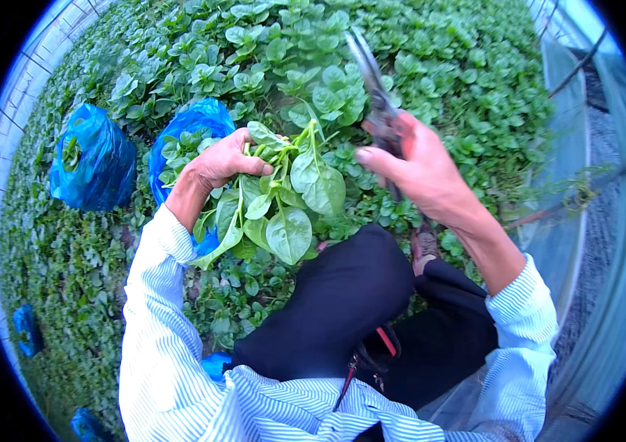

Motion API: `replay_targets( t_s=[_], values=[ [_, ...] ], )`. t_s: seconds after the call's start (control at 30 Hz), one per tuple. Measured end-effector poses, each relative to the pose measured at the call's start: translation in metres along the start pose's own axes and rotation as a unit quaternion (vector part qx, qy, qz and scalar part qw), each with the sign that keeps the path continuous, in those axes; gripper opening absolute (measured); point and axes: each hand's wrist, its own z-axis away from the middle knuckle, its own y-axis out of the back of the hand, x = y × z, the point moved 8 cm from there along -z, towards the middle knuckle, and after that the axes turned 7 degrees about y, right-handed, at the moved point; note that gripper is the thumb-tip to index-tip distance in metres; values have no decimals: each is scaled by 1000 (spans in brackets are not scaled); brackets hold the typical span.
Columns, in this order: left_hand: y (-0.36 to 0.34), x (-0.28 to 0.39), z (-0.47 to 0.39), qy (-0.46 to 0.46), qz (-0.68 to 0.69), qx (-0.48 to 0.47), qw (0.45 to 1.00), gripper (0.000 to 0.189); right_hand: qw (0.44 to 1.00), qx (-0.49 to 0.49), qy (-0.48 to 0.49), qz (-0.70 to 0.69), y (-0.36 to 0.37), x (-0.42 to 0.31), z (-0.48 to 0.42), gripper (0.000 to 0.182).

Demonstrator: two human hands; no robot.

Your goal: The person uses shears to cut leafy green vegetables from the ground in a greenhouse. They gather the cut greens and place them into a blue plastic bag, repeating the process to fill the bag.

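Note:
My left hand (231,159) grips a bunch of cut leafy greens (289,232), broad-leaved like Malabar spinach. Their pale cut stems point up and right, and the leaves hang below my fingers. To the right, my right hand (420,160) is wrapped around a pair of metal shears (376,91), blurred by motion. The blades point up and away, over the growing plants, and appear close together. Just behind my left wrist, an open blue plastic bag (202,115) holds more greens, partly hidden by my arm and the bunch.
A full blue plastic bag (94,160) stands at left among dense low plants (268,33). Smaller blue bags (26,330) lie farther down the left side. My bent knee (357,271) is below the bunch. At right, plastic sheeting (559,138) and a thin pole (578,69) border the bed.

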Motion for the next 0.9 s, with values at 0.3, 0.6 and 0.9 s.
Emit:
replay_targets(
  t_s=[0.3, 0.6, 0.9],
  values=[
    [0, -12, 115, -51, -1, -17, 999, 59, 996, 10, 57, -73, -108, -80, 30, 22],
    [14, -25, 199, -126, 49, 16, 991, 43, 993, -21, 63, -95, -167, -122, 47, 27],
    [35, -40, 180, -102, 94, 30, 990, 45, 985, -44, 38, -164, -183, -111, 19, 26]
  ],
)
